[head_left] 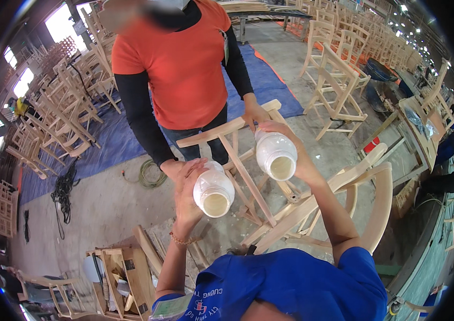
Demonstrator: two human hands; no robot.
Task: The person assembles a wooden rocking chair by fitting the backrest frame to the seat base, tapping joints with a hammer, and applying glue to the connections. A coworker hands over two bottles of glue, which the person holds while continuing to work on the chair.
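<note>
My left hand (187, 193) is wrapped around the outer side of a white plastic jar (213, 184). Its open mouth tilts toward me. A second white plastic jar (275, 147) is in my right hand (301, 155), also tilted with its open mouth facing me. The insides look pale; I cannot tell what they hold. Across from me stands a person in an orange shirt (187, 75). One of that person's hands (254, 112) is at a bare wooden chair frame (211, 131), close to my right fingers; the other (172, 168) is beside my left hand.
Below the jars, more unfinished chair parts (286, 227) reach toward my body. A wooden box (125, 278) with scraps stands at lower left. Coiled hose (152, 174) lies on the concrete. Stacked chairs (72, 101) stand on a blue tarp (114, 142); another chair (339, 85) is at right.
</note>
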